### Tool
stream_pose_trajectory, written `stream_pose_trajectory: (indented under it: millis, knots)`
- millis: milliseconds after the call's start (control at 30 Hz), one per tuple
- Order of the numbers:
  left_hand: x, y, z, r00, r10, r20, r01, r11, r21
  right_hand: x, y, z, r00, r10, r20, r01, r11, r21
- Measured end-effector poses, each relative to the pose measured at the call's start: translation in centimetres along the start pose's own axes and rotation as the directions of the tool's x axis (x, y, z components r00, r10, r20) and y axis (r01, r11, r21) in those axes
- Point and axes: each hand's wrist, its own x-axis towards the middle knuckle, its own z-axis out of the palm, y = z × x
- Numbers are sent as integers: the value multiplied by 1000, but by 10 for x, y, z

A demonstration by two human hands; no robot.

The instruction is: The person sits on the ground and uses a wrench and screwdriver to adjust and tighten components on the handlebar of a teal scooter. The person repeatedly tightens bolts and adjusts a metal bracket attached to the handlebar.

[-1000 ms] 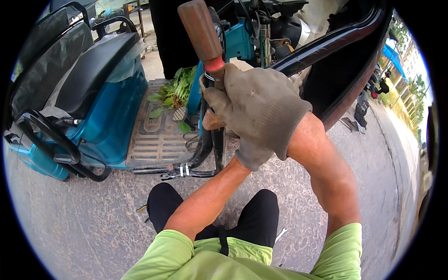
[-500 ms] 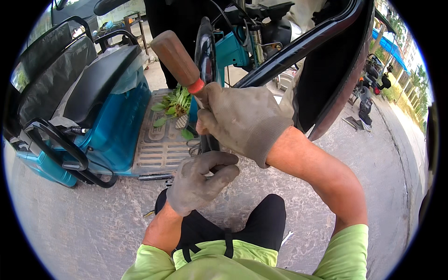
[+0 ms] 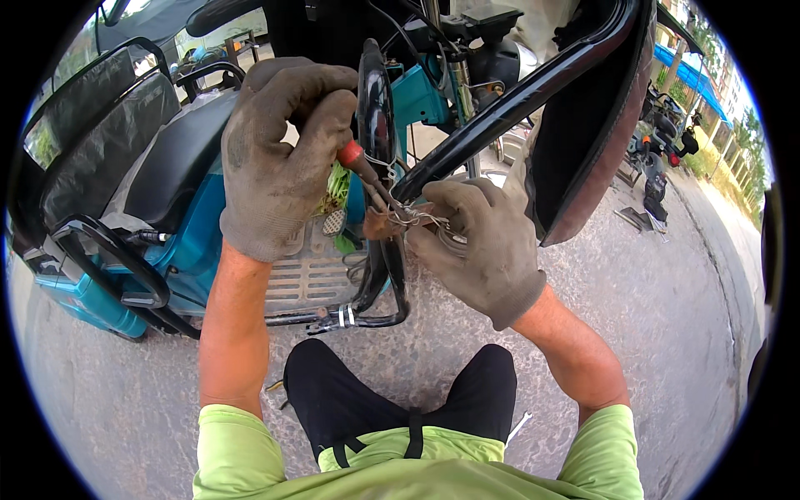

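Observation:
My gloved left hand [image 3: 283,158] is closed round the handle of a tool with a red collar [image 3: 350,153] and a dark metal shank. In this view the glove hides most of the handle. The shank slants down to twisted silvery wire [image 3: 408,215] beside the black tube frame [image 3: 377,108] of a vehicle. A rusty brown metal piece [image 3: 380,225] sits among the wire at the tube. My gloved right hand [image 3: 487,242] is curled at the right end of the wire, thumb and fingers pinched on it. Loops of wire show between its thumb and fingers.
A turquoise vehicle with black seats [image 3: 171,167] stands left. Its ribbed footboard [image 3: 304,279] carries leafy greens [image 3: 337,187]. A thick black bar [image 3: 517,100] crosses at right beside a dark padded panel [image 3: 596,133]. A wrench [image 3: 518,427] lies on the pavement by my right leg.
The tool has passed from my right hand to my left, which has risen to the left of the tube. My right hand has moved down and right onto the wire, now exposed.

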Motion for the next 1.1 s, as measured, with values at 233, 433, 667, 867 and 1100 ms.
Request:
stream_pose_trajectory:
  millis: [233,433,667,867,1100]
  knots:
    - [-59,37,-37,998,-61,-4,61,988,142,-22,29,13,990,78,114,-85,994,64]
    - [-142,61,-37,969,-248,3,245,958,149,-23,14,10,941,224,252,-285,929,237]
    - [-214,81,-2,869,-476,136,473,879,58,-29,4,19,916,298,269,-372,882,289]
    - [-249,82,80,649,-689,324,760,609,-227,-31,14,23,988,49,147,-85,964,253]
    - [-237,56,219,912,-409,-20,327,757,-565,-29,13,21,964,171,202,-201,970,138]
